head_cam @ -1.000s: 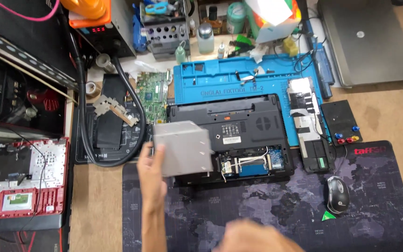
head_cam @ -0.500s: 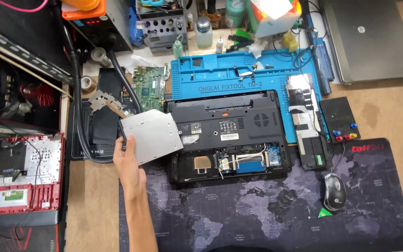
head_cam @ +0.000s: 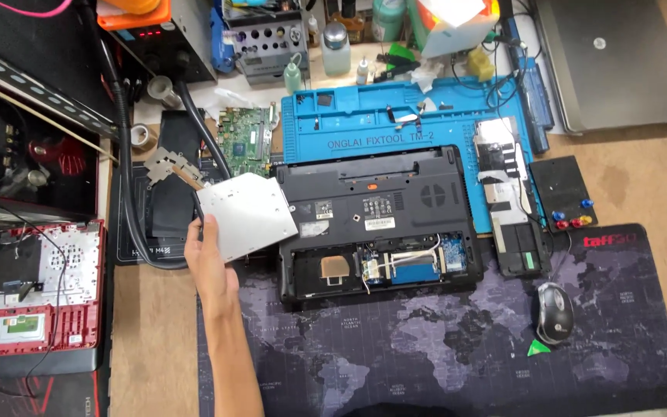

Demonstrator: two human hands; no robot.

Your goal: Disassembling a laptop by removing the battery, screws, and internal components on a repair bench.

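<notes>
The left hand [head_cam: 208, 259] has its grip closed on the flat silver drive [head_cam: 247, 215], left of the open laptop [head_cam: 376, 220]. Best to keep it level. No right hand shows.

left hand [head_cam: 208, 259] | forearm extended up-frame | fingers closed in grip

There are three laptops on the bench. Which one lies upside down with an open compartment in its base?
The black laptop in the middle, beside the silver drive in the left hand. The grey laptop at top right is closed; the red one at left shows its keyboard side.
</notes>
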